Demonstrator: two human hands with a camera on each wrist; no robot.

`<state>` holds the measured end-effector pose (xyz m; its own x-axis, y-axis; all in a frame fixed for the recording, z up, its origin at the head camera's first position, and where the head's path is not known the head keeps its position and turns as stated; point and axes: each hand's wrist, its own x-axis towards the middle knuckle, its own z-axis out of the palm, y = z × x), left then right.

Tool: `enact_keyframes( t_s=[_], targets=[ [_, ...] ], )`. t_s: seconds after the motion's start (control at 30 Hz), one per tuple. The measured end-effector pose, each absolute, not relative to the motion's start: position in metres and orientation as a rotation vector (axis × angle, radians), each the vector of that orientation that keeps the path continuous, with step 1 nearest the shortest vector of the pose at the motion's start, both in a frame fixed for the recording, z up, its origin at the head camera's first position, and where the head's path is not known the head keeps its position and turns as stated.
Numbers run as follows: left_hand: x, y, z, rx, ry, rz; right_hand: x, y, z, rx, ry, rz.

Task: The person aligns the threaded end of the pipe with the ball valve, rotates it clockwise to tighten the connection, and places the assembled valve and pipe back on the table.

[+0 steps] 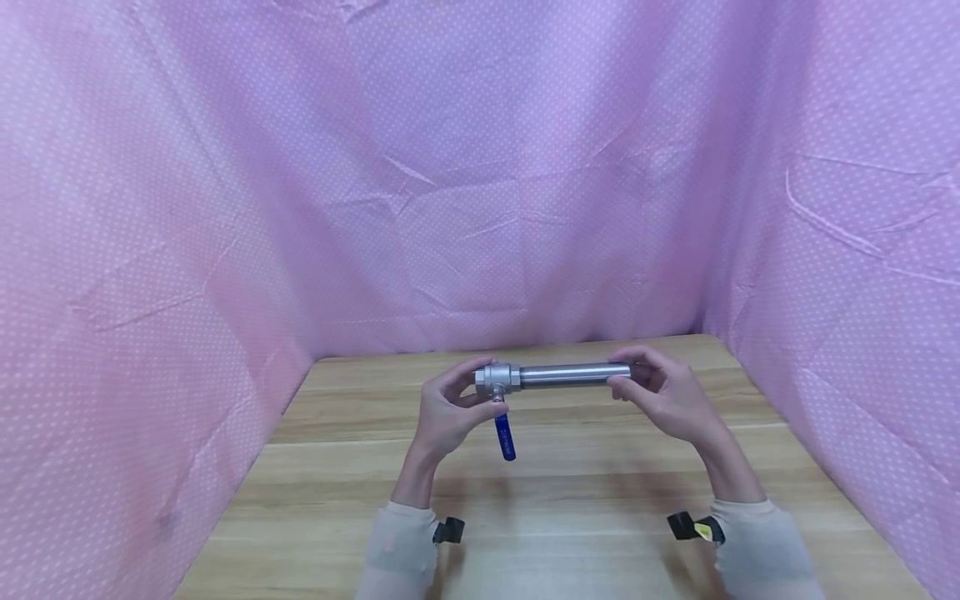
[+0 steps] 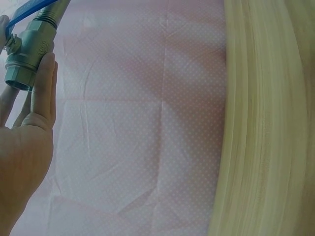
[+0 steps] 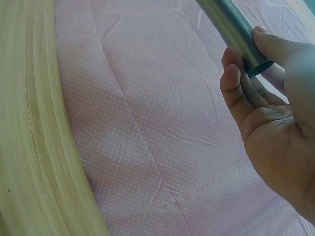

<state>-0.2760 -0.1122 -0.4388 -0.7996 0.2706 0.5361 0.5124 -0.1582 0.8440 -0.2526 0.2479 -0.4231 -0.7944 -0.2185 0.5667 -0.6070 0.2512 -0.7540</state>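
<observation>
A silver ball valve (image 1: 497,378) with a blue lever handle (image 1: 506,437) is joined end to end with a shiny metal pipe (image 1: 566,375), held level above the table. My left hand (image 1: 442,417) grips the valve body, its thumb at the base of the lever, which points down toward me. With thumb and fingers, my right hand (image 1: 670,400) pinches the far right end of the pipe. The left wrist view shows the valve's open hex end (image 2: 20,76) and threads where the pipe enters. In the right wrist view the pipe's round open end (image 3: 259,68) lies between thumb and fingers.
Under both hands is a wooden tabletop (image 1: 555,525) with light grain. Pink dotted cloth (image 1: 480,208) hangs behind it and along both sides. Each sleeve carries a black wrist camera, one on the left (image 1: 450,531) and one on the right (image 1: 682,526).
</observation>
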Motion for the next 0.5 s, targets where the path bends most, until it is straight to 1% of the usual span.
enact_keyframes(
  t_s=[0.27,0.5],
  targets=[
    [-0.2755,-0.1122,-0.4398,-0.903,-1.922,-2.066,-0.2522,0.2491,-0.4215,0.751,-2.22,1.564],
    [-0.2766,-0.1124,-0.4409,-0.929,-1.912,-2.046,-0.2527,0.2502,-0.4231,0.846,-2.156,1.631]
  ],
)
